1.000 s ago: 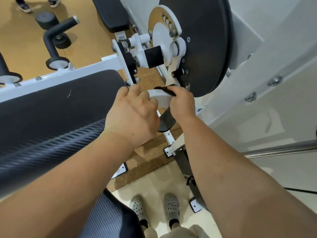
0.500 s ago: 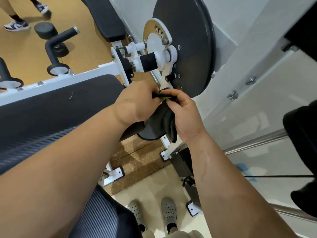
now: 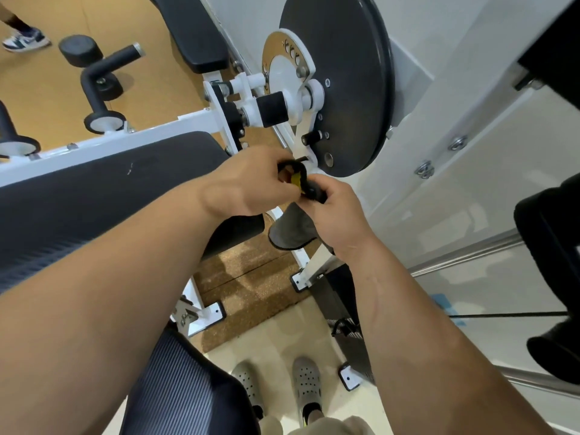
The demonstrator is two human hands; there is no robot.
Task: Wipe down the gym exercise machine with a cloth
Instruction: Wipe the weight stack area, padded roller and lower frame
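Note:
A white-framed gym machine point(image 3: 201, 119) with a large black disc point(image 3: 348, 83) and a black padded seat point(image 3: 94, 196) stands in front of me. A dark grey cloth point(image 3: 290, 233) hangs below my hands. My left hand point(image 3: 248, 183) and right hand point(image 3: 332, 215) meet just under the disc. Both pinch a black strap with a yellow patch point(image 3: 298, 178) at the top of the cloth. The right hand also grips the cloth's upper part. The white lever end behind my hands is mostly hidden.
Black roller pads point(image 3: 94, 73) and another black pad point(image 3: 191, 32) stand at the back over a cork floor. Someone's sneaker point(image 3: 25, 42) shows at far left. A white shroud panel point(image 3: 470, 152) and a steel rail point(image 3: 464, 255) lie right. My shoes point(image 3: 304, 384) stand below.
A second ago my hands gripped the white lever with the cloth against it. Now both have come off it and hold the cloth's strap, with the cloth hanging free.

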